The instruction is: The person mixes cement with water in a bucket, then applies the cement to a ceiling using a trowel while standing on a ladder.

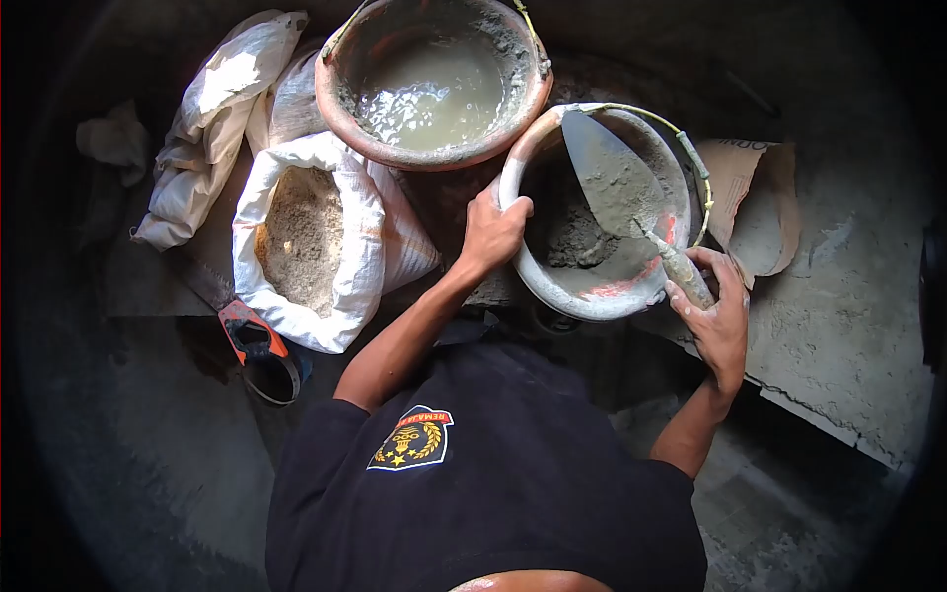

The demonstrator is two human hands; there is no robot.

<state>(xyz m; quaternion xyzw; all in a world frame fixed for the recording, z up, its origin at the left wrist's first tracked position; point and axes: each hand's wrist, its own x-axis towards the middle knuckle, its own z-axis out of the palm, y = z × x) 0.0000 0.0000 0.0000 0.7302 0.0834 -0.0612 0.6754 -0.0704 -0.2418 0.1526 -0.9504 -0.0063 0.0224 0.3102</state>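
- While the left hand (496,227) grips the left rim of the bucket (526,264) between thumb and fingers, the right hand (718,311) pinches the handle of the trowel (610,178) by the bucket's right side.
- Between the hands sits the bucket, with the trowel's blade slanting over its opening.
- Wet gray mortar (584,240) coats the blade and lies lumped in the bucket, whose pale rim has reddish smears.
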